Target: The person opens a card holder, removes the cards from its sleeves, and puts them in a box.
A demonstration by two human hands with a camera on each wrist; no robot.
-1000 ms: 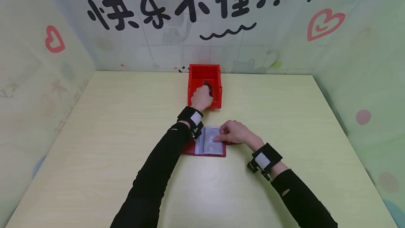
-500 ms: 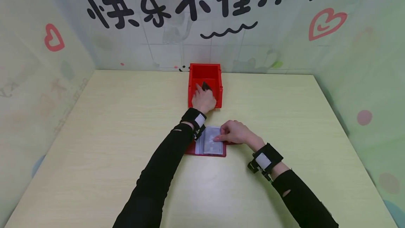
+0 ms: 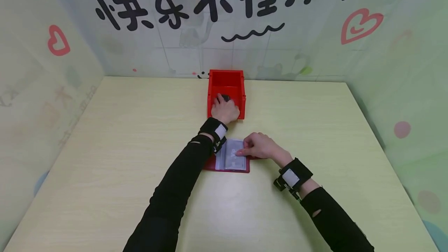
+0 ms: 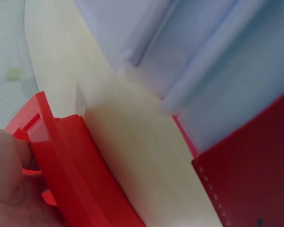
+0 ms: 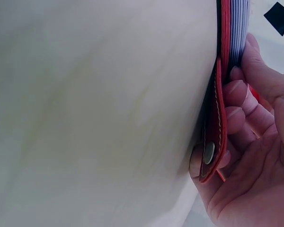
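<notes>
From the head view I see my left hand (image 3: 224, 110) reaching into the red bin (image 3: 241, 88) at the far centre of the table (image 3: 105, 147), fingers curled around a dark object (image 3: 225, 97). My right hand (image 3: 259, 146) presses the open red card holder (image 3: 229, 160) flat, nearer me. Left wrist view: bin wall (image 4: 75, 161), holder's cover (image 4: 251, 179). Right wrist view: fingers (image 5: 241, 90) and thumb grasp the holder's edge (image 5: 217, 118).

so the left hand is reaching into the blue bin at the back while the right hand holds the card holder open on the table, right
Not quite: the bin is red, not blue, as the head view shows. The rest stands: the left hand reaches into it at the back of the table, on something dark, while the right hand holds the card holder open on the table.
</notes>
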